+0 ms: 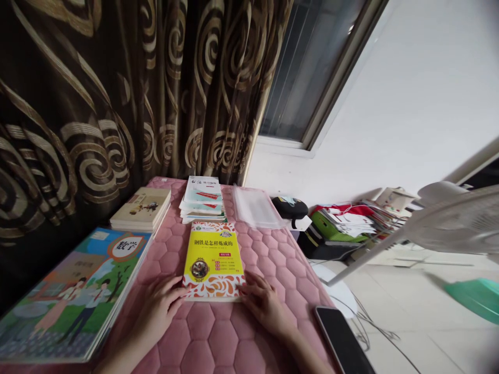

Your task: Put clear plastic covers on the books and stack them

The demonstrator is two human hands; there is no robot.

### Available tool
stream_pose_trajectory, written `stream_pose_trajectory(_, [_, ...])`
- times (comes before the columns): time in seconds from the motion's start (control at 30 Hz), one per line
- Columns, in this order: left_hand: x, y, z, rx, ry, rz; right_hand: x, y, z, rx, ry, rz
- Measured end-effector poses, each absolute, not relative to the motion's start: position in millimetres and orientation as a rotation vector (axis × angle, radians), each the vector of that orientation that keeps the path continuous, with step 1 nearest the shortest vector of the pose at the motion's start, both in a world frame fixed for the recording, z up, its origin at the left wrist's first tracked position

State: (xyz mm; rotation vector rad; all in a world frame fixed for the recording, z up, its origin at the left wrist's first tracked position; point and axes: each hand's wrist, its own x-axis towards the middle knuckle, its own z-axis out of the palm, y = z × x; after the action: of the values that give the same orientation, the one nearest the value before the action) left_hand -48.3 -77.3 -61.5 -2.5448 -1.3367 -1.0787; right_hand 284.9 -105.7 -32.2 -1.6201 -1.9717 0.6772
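While the left hand [162, 301] and right hand [265, 303] flank its lower corners, fingers [176, 294] loosely spread, the yellow book [212, 249] lies flat between and just beyond them on the pink quilted cover [218, 340], seemingly being steadied, and lifting would call for firmer side pressure.

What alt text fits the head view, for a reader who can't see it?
Bare left hand and right hand touch the lower sides of a yellow, floral-bordered paperback book on a pink quilted surface. Stacked multicoloured books lie left and beyond; a black-screened phone lies right.
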Motion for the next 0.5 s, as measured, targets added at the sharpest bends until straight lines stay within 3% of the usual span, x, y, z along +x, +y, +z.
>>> stream_pose_trajectory(0.5, [-34,-80,-90,-2.478,-1.607,-1.088,228,74,-5,-1.847,-2.238,0.256])
